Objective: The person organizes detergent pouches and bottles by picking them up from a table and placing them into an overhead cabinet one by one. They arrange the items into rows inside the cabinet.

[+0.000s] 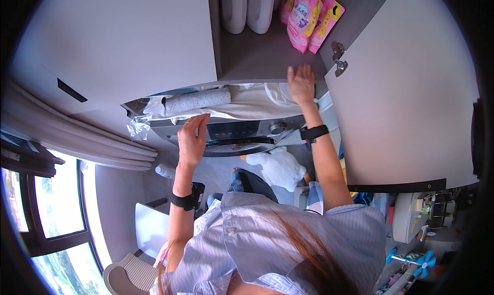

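My right hand (301, 84) reaches to the front edge of an open cabinet shelf (251, 61), fingers spread and nothing held. Just beyond its fingertips, pink refill pouches (305, 21) lie at the shelf's right, and white plastic bottles (259, 9) stand at its left. Below the cabinet, a rolled grey towel (198, 100) rests on white cloth (251, 104) on top of a front-loading washing machine (233, 130). My left hand (193, 138) is raised before the machine's left side, its fingers bent and close together near the cloth's edge; whether they pinch anything is unclear.
An open cabinet door (401, 102) swings out on the right, its hinge beside the shelf. On the floor lie a white plush goose (281, 168) and a white bottle (165, 170). Clear plastic film (139, 127) hangs at the machine's left. Curtains (77, 129) and a window are farther left.
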Demonstrator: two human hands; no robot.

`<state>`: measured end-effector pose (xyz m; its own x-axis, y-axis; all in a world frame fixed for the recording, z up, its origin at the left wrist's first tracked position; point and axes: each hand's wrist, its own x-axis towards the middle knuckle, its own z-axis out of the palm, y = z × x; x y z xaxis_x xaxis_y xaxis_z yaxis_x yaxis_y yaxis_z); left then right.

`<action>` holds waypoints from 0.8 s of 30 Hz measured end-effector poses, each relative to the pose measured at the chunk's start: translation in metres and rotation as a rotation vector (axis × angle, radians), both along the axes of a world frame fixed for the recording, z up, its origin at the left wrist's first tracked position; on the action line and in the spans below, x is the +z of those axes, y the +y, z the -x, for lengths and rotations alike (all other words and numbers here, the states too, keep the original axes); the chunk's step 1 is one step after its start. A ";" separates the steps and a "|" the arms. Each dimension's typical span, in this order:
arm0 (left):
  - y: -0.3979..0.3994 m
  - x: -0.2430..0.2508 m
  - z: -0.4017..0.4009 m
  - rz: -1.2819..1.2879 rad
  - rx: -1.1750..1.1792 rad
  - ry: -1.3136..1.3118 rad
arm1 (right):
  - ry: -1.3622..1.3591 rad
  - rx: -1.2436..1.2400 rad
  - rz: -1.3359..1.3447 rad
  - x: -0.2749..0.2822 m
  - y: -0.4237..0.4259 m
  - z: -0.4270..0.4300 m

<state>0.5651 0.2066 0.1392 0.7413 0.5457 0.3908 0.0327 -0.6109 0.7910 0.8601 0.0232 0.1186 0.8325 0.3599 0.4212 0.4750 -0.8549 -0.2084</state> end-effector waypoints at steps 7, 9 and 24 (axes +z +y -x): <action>-0.001 0.006 0.002 0.011 0.017 0.016 | 0.172 0.872 -0.331 0.004 0.091 0.116; 0.002 0.003 0.006 -0.025 0.015 -0.004 | 0.271 0.899 -0.395 0.006 0.083 0.118; 0.003 0.001 0.046 0.012 0.115 -0.017 | -0.130 0.420 -0.050 -0.016 0.101 0.078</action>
<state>0.5192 0.2093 0.1399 0.6668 0.6312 0.3962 0.0881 -0.5946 0.7992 0.7819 0.1244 0.1028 0.5574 0.6321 0.5382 0.8041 -0.5725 -0.1605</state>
